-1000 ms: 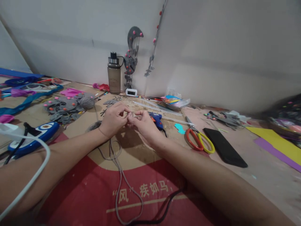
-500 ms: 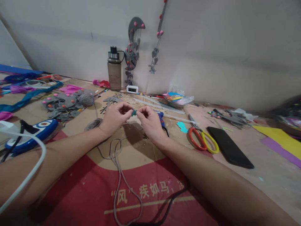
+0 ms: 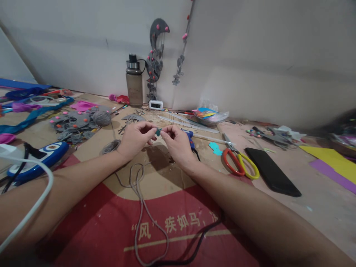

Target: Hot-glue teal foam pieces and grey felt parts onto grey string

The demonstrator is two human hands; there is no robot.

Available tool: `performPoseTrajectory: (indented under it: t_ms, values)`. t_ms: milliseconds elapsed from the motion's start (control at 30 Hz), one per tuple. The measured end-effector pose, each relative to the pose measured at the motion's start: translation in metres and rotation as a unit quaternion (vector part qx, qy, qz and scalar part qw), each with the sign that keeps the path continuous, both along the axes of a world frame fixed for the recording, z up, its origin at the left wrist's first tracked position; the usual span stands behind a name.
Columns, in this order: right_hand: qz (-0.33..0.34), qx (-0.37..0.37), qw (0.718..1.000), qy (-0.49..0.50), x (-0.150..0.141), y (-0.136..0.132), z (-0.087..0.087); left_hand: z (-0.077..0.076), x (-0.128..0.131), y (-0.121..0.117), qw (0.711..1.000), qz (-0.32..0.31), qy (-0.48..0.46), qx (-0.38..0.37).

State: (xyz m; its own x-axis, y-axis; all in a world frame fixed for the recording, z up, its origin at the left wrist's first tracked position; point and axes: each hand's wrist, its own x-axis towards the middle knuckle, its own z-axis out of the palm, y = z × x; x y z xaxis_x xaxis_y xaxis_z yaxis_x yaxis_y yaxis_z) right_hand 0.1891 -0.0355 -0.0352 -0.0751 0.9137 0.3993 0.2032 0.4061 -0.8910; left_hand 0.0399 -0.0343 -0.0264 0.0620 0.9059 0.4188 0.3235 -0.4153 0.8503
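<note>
Teal scrap (image 3: 158,132) was pinched between my left hand (image 3: 136,139) and right hand (image 3: 178,145), mid-frame; close handwork was under way, I judged, with scissors (image 3: 233,162) idle, centre right.

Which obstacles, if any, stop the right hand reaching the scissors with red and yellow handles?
Probably none: the right hand looks able to reach the red-and-yellow-handled scissors, though it must first release the small teal piece.

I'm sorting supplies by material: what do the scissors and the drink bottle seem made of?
Scissors: blades likely steel, greyish sheen; handles probably smooth plastic, glossy red and yellow.
Bottle: probably plastic, as the brownish body looks see-through; shiny silver collar, perhaps metal.
</note>
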Motion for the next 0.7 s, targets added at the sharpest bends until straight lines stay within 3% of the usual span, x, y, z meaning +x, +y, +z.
performPoseTrajectory:
  t_ms: [700]
  values:
    - [-0.029,-0.015,0.999,0.009,0.0011,-0.0016,0.0030,0.0058,0.0043,-0.0049,0.998,-0.028,-0.046,-0.027]
